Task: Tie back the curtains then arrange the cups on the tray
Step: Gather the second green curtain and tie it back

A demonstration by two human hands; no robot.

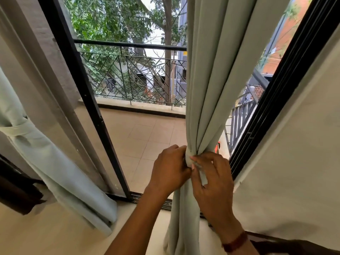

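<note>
Second curtain being tied: left hand's (170, 168) grip clasps the gathered right curtain (207, 89) beside the right door frame (283, 89), right hand's (211, 179) grip pinches the tie band (202, 176) against it, left curtain (60, 172) already banded; next move likely requires securing the band ends.

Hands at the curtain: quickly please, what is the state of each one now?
Left hand: fingers curled round the gathered curtain, holding it.
Right hand: fingers pinch a pale tie-back strip against that curtain.
</note>
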